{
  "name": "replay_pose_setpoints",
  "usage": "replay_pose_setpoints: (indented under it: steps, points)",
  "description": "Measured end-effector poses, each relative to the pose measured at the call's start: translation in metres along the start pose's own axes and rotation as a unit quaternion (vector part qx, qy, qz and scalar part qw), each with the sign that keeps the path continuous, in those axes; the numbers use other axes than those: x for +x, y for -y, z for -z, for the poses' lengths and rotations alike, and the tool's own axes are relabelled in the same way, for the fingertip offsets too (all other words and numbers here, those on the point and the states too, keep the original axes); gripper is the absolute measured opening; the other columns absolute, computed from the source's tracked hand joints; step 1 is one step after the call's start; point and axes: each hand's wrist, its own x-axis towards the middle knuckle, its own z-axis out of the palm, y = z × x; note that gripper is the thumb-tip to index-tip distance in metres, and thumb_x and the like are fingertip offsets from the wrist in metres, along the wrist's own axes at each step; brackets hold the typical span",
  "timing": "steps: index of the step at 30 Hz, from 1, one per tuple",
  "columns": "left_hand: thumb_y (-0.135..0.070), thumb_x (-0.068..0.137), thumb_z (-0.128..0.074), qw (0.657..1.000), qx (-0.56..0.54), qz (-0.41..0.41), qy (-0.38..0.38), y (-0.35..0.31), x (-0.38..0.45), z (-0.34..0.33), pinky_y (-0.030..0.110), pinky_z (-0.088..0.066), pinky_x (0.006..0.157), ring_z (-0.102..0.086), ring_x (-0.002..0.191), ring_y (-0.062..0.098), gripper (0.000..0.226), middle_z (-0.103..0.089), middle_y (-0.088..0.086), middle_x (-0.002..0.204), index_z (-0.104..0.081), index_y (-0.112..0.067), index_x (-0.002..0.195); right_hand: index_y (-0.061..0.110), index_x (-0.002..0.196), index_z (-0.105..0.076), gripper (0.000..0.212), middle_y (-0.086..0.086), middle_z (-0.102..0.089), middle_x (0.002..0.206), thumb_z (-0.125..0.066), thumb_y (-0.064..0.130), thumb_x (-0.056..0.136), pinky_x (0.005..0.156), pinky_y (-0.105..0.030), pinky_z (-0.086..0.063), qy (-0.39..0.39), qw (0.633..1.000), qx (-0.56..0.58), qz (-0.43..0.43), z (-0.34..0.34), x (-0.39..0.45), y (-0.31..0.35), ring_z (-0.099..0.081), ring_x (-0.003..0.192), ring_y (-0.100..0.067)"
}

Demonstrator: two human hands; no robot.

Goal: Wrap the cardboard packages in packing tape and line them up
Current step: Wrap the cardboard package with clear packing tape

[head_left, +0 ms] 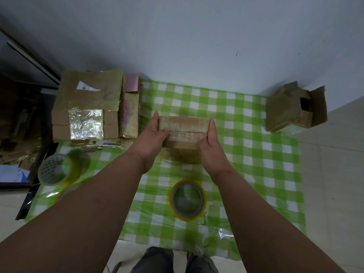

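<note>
A small cardboard package (184, 128), banded with clear tape, is held above the green checked cloth (246, 154). My left hand (152, 134) grips its left end, thumb on the near face. My right hand (209, 140) holds its right end, thumb on the front. A roll of yellowish packing tape (188, 200) lies flat on the cloth near me. A second tape roll (57, 170) stands at the left edge.
Taped cardboard packages (86, 107) and narrower ones (130, 115) are lined up at the back left. An open cardboard box (295, 107) sits at the cloth's back right corner. A white wall runs behind. Dark clutter fills the far left.
</note>
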Motion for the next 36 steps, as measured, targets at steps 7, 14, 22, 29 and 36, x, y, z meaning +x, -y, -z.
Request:
replay_pose_setpoints:
  steps: [7, 14, 22, 29, 36]
  points:
    - [-0.003, 0.094, -0.050, 0.994, -0.095, 0.052, 0.030, 0.010, 0.003, 0.005, 0.033, -0.034, 0.113, -0.053, 0.122, 0.015, 0.066, -0.050, 0.000, 0.144, -0.030, -0.025, 0.153, 0.037, 0.155, 0.007, 0.081, 0.011, -0.031, 0.155, -0.051, 0.020, 0.101, 0.103, -0.022, -0.039, 0.085, 0.995, -0.005, -0.057, 0.024, 0.006, 0.000, -0.041, 0.134, -0.008]
    - [-0.024, 0.096, -0.059, 0.986, -0.137, 0.091, 0.021, 0.021, -0.001, 0.003, 0.041, -0.023, 0.120, -0.040, 0.139, 0.019, 0.066, -0.042, 0.003, 0.152, -0.027, -0.023, 0.154, 0.034, 0.155, 0.009, 0.120, 0.028, -0.043, 0.129, -0.078, 0.004, 0.078, 0.098, -0.022, -0.046, 0.084, 0.994, -0.061, 0.015, 0.022, 0.006, -0.008, -0.052, 0.117, 0.003]
    - [-0.035, 0.099, -0.052, 0.971, -0.234, 0.042, 0.024, -0.020, -0.006, -0.003, 0.037, -0.030, 0.116, -0.049, 0.133, 0.016, 0.052, -0.054, 0.003, 0.142, -0.043, -0.017, 0.147, 0.025, 0.153, -0.006, 0.110, 0.028, -0.043, 0.122, -0.081, 0.006, 0.076, 0.093, -0.015, -0.046, 0.010, 0.998, -0.028, 0.055, 0.029, 0.004, 0.007, -0.049, 0.106, 0.022]
    - [-0.049, 0.103, -0.034, 0.991, -0.124, -0.051, 0.021, -0.069, -0.038, -0.019, 0.010, -0.046, 0.084, -0.046, 0.132, 0.016, 0.060, -0.040, 0.004, 0.153, -0.034, -0.013, 0.150, 0.030, 0.132, -0.027, 0.088, 0.023, -0.046, 0.117, -0.087, 0.014, 0.070, 0.071, -0.010, -0.052, -0.057, 0.995, 0.058, 0.052, 0.042, -0.011, 0.012, -0.054, 0.096, 0.018]
    - [-0.037, 0.101, -0.047, 0.990, 0.064, -0.125, 0.023, -0.069, -0.061, -0.020, -0.010, -0.029, 0.078, -0.039, 0.126, -0.006, 0.039, -0.044, -0.022, 0.137, -0.049, -0.041, 0.140, 0.034, 0.139, -0.034, 0.095, 0.008, -0.053, 0.135, -0.086, 0.043, 0.060, 0.083, -0.028, -0.052, -0.053, 0.981, 0.186, -0.022, 0.068, -0.036, 0.008, -0.061, 0.111, -0.011]
